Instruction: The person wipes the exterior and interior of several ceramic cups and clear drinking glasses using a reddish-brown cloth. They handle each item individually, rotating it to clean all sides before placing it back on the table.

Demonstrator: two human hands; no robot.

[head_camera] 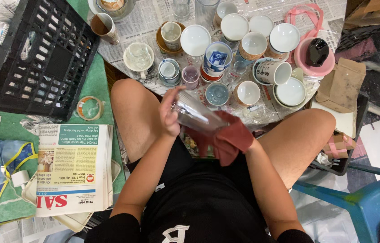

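A: What's around me?

B: I see a spread of newspaper sheets [145, 27] ahead of my knees, crowded with white ceramic bowls and cups, a blue-and-white cup [218, 58] and a small purple glass [190, 75]. A pink plastic basket [312, 58] sits at the far right of that crowd with a black object inside. A black plastic crate [41, 54] lies tilted at the left, and a roll of clear tape [89, 108] rests just below it on the green mat.

A: And my hands?

B: My left hand [170, 112] is wrapped around the base end of a clear drinking glass [196, 114], which lies tilted between my knees, just short of the crockery. My right hand [235, 135] is hidden under a red cloth [226, 137] pressed against the glass's other end; I can't tell how its fingers sit.

A: Any packaging or print?

B: A folded stack of newspapers [74, 168] lies left of my thigh, with a green header block and a large red masthead. A brown cardboard box [340, 83] stands at the right, flaps open
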